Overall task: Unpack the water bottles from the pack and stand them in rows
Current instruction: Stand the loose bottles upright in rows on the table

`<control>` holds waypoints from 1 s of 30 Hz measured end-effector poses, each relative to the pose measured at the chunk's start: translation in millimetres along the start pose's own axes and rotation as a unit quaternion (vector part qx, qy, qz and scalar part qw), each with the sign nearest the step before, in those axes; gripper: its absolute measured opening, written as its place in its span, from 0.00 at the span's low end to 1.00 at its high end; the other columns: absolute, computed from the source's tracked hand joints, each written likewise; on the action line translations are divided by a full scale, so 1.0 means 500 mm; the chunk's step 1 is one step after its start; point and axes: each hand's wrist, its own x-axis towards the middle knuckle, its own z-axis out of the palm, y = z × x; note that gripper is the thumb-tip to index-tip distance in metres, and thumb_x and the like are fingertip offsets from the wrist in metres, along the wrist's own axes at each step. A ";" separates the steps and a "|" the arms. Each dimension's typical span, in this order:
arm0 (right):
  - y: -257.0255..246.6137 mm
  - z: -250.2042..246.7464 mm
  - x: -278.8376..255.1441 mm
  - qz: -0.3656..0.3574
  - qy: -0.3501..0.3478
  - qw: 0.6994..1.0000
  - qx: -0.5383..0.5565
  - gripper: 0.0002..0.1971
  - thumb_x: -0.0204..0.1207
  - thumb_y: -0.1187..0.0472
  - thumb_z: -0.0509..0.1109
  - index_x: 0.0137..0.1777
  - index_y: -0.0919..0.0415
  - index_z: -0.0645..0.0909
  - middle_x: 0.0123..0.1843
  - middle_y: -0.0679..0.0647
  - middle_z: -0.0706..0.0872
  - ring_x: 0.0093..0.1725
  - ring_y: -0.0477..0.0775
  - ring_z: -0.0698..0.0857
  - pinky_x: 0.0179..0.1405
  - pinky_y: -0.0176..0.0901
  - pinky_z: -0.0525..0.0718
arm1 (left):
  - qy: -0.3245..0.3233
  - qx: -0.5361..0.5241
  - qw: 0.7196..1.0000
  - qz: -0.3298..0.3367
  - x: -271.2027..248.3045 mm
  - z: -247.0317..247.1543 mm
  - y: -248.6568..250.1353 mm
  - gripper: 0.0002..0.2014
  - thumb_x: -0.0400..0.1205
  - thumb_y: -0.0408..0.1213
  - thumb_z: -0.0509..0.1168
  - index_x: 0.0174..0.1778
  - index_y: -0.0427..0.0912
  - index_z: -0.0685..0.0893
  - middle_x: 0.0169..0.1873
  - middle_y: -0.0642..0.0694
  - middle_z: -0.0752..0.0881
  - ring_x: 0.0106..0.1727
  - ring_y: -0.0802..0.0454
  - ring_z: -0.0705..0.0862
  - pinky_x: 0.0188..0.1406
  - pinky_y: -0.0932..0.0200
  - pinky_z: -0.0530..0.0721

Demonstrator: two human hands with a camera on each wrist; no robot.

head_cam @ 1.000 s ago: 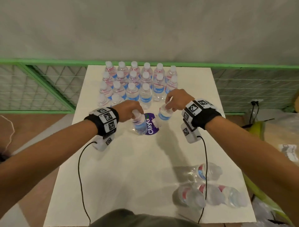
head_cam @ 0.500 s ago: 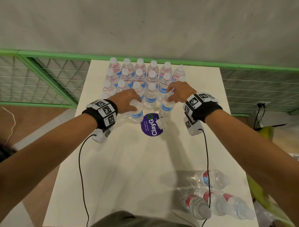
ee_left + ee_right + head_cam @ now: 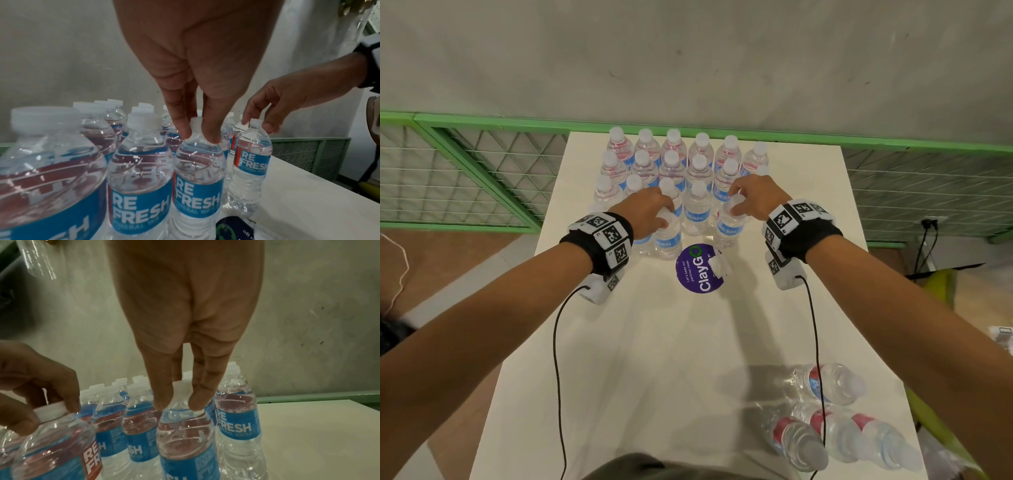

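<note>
Clear water bottles with blue labels stand in rows at the far end of the white table. My left hand pinches the cap of an upright bottle in the nearest row; the left wrist view shows its fingers round that bottle's cap. My right hand pinches the cap of another upright bottle two places to the right, seen in the right wrist view with the fingers on the bottle's neck. Three bottles lie on their sides at the near right.
A round purple sticker lies on the table just in front of the nearest row. Green mesh fencing runs behind and to both sides of the table. Black cables hang from both wrist units over the table.
Both hands have carried their bottles away from me, from beside the purple sticker into the nearest row, where the bottles now stand upright.
</note>
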 end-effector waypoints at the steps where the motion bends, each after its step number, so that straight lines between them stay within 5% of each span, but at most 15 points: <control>1: 0.001 0.001 0.003 0.001 0.001 1.000 -0.006 0.19 0.71 0.61 0.74 0.62 0.58 0.80 0.63 0.60 0.81 0.58 0.59 0.81 0.49 0.41 0.74 | -0.001 0.001 1.000 0.000 0.002 -0.001 0.000 0.17 0.78 0.35 0.67 0.63 0.40 0.80 0.59 0.36 0.79 0.61 0.38 0.77 0.60 0.49 0.73; 30: -0.008 -0.004 0.045 -0.022 0.013 1.000 -0.013 0.21 0.72 0.63 0.74 0.66 0.57 0.78 0.66 0.59 0.80 0.62 0.60 0.80 0.54 0.41 0.74 | -0.002 -0.003 1.000 -0.001 0.008 -0.004 0.001 0.16 0.78 0.35 0.68 0.61 0.39 0.80 0.56 0.36 0.77 0.57 0.39 0.77 0.56 0.51 0.73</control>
